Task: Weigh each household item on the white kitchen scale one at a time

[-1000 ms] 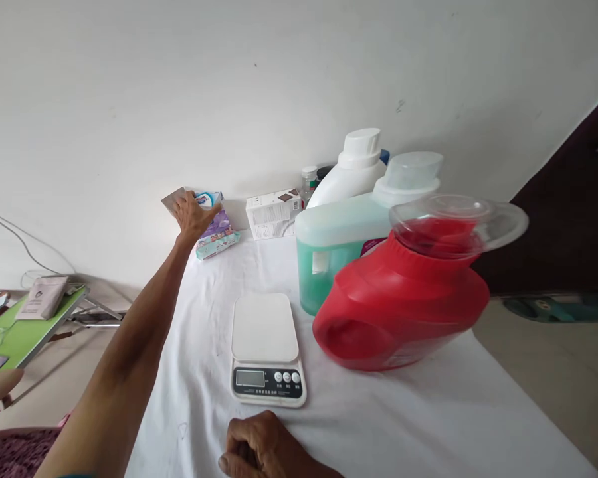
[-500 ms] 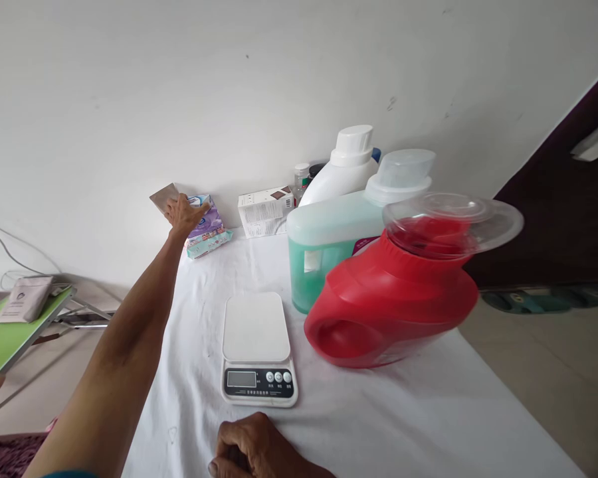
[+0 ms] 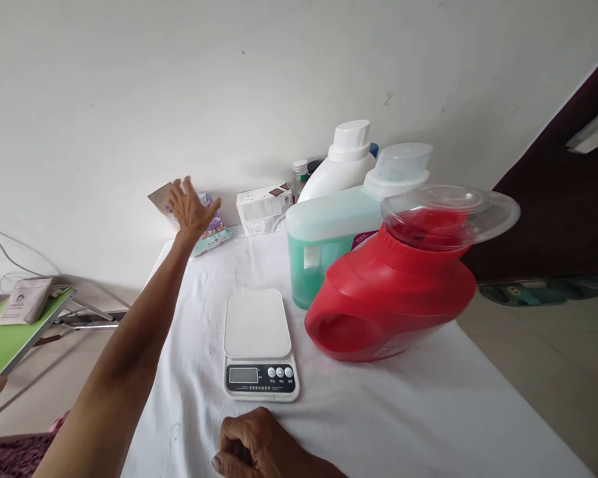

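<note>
The left hand (image 3: 189, 207) is stretched to the upper left of the frame with its fingers spread and nothing gripped, and the small packets (image 3: 210, 229) against the wall are seen just behind and below its palm, partly hidden by it. The right hand (image 3: 259, 446) is rested as a closed fist on the white tablecloth (image 3: 379, 411) at the bottom centre, just below the kitchen scale (image 3: 259, 345).

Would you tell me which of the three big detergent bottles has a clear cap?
The red bottle, nearest the scale; its wide cap is see-through, while the green bottle and white bottle carry whitish caps.
</note>
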`<state>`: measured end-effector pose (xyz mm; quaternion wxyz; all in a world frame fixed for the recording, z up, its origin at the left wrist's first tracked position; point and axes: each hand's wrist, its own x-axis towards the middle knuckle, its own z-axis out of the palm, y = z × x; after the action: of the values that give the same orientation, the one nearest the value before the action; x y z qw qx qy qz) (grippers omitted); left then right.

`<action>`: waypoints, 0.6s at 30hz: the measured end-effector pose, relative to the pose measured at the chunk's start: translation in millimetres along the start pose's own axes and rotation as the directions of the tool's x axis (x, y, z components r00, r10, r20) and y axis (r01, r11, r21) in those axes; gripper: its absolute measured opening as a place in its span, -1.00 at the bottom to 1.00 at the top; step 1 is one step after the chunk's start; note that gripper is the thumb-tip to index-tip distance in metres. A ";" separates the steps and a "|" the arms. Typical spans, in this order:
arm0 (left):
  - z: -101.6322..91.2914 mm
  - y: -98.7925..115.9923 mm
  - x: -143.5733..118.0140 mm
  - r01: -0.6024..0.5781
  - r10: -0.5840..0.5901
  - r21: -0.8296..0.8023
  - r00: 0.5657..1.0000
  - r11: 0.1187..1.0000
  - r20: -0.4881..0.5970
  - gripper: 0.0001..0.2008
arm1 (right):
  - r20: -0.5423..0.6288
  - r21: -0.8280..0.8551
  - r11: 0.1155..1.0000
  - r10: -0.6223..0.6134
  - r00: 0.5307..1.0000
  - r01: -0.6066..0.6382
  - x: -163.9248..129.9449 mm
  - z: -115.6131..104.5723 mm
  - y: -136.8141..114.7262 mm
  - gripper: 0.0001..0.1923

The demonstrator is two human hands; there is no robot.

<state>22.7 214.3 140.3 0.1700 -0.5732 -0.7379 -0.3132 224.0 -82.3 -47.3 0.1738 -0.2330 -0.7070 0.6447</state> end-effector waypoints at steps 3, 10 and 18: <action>11.1 26.2 -8.9 -0.254 0.263 -0.080 0.957 0.964 0.124 -0.10 | -0.018 -0.011 1.000 0.015 1.000 -0.016 -1.9 0.6 0.5 -0.84; 63.9 72.6 -1.5 -0.176 0.213 -0.121 0.855 0.977 0.473 -0.09 | 0.048 0.024 1.000 -0.017 0.999 0.016 -1.5 -0.7 7.6 -0.79; 83.5 81.4 10.7 -0.238 0.203 0.003 0.835 0.971 0.511 -0.02 | 0.052 0.010 1.000 0.002 0.999 -0.002 -2.1 -0.4 8.6 -0.78</action>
<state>106.2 289.1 106.3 0.0239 -0.7105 -0.6954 -0.1054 226.9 -82.5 -55.6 0.1557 -0.2158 -0.7077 0.6545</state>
